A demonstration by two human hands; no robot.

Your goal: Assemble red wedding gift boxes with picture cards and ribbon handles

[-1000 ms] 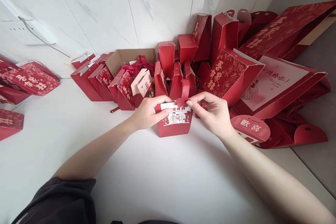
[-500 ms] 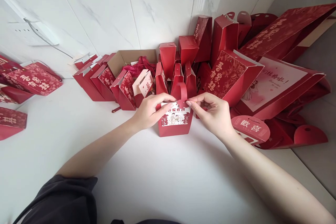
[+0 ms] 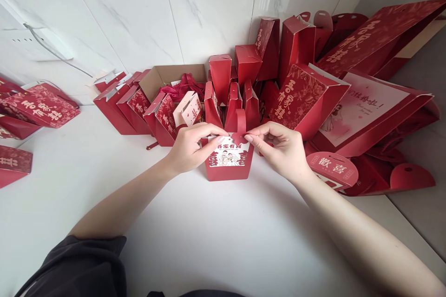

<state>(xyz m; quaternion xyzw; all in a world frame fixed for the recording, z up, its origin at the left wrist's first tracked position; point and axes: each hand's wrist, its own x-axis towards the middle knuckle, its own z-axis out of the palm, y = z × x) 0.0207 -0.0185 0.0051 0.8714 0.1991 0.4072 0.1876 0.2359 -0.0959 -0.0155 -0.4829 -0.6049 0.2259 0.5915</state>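
Note:
A small red box (image 3: 229, 173) with a white picture panel of a couple stands upright on the white table. Its red strap (image 3: 241, 121) rises in a loop above the top edge. My left hand (image 3: 195, 146) pinches the box's top left edge between thumb and fingers. At the top right, my right hand (image 3: 278, 146) has thumb and forefinger closed on the base of the strap. Whatever lies between those fingertips is mostly hidden.
Behind stand several small red boxes (image 3: 220, 76) and a cardboard box (image 3: 153, 84) with dark red ribbon (image 3: 184, 87). Large red bags (image 3: 365, 111) crowd the right. More red boxes (image 3: 47, 104) lie at the far left, near a wall socket with a cable (image 3: 59, 55).
The small box and my left hand appear slightly further left. My right hand keeps nearly the same place and pinch. The background has shifted a little with the view.

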